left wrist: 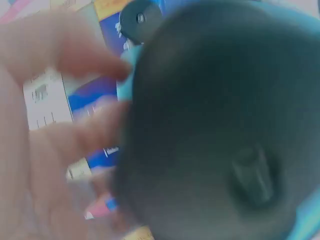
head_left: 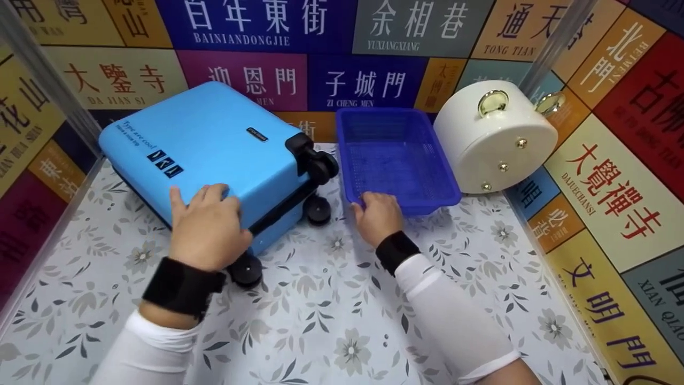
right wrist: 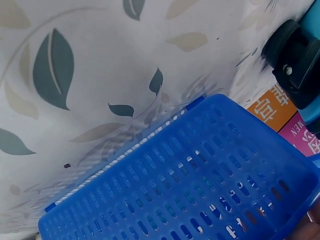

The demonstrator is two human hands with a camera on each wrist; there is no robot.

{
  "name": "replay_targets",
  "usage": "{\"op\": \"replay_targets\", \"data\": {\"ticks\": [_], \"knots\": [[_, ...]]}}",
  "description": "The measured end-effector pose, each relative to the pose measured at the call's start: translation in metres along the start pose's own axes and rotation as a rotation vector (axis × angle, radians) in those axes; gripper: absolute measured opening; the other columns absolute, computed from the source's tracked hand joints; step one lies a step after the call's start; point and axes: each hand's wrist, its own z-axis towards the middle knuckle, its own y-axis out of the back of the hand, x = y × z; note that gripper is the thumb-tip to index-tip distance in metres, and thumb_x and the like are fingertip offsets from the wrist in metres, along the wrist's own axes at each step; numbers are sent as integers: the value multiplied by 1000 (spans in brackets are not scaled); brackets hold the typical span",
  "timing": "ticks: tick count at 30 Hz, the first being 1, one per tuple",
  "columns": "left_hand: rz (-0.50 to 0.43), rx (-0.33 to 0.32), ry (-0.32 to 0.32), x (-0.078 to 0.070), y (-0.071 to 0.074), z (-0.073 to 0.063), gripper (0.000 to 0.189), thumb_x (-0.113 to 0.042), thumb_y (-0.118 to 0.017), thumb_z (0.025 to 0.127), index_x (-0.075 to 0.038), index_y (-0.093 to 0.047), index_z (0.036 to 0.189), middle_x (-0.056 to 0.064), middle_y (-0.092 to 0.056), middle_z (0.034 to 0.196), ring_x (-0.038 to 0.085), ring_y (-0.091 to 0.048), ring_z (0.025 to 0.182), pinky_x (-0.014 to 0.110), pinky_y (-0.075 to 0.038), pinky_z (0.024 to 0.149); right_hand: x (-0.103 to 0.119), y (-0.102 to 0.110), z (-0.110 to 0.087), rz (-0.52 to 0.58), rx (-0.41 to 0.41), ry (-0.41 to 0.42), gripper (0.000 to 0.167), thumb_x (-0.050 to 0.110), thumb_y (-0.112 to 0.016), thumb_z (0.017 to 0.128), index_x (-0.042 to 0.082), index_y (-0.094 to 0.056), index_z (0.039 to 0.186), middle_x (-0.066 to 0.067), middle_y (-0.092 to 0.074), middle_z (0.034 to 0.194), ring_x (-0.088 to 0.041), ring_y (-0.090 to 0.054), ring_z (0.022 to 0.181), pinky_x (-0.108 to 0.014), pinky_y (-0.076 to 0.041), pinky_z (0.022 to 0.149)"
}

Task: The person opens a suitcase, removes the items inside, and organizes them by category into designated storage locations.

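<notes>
A light blue suitcase (head_left: 214, 139) lies flat on the left, its black wheels (head_left: 319, 208) facing right and toward the front. My left hand (head_left: 207, 230) rests on its near edge, fingers spread over the upper face. In the left wrist view a blurred black wheel (left wrist: 210, 100) fills most of the picture beside the fingers. With my right hand (head_left: 380, 216) I grip the near left corner of a blue plastic basket (head_left: 398, 202) by its rim. The right wrist view shows the basket's slotted wall (right wrist: 185, 175), with only a bit of the hand at the lower right corner.
A round white case (head_left: 497, 149) with gold handles and studs stands right of the basket, against the side wall. The table (head_left: 299, 321) has a leaf-and-flower cover. Walls (head_left: 331, 32) with coloured sign panels enclose the back and both sides.
</notes>
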Motion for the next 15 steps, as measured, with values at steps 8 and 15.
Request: {"op": "replay_targets", "data": {"ticks": [8,15], "knots": [[13,-69,51,-72,-43,60,78,-29,-71,96,-11,-37,164,28,-30,170,56,-24,158,78,-11,126,-3,2,0,-7,9,-15,36,33,-66,105,0,-74,114,-20,-78,112,-40,-72,111,-52,-43,120],[208,-49,98,-91,-63,121,72,-32,-61,107,-36,-25,170,19,-18,178,54,-15,162,73,-16,128,2,1,-1,-4,31,-31,36,33,-65,106,1,-74,121,-19,-77,121,-39,-69,121,-53,-35,127]]}}
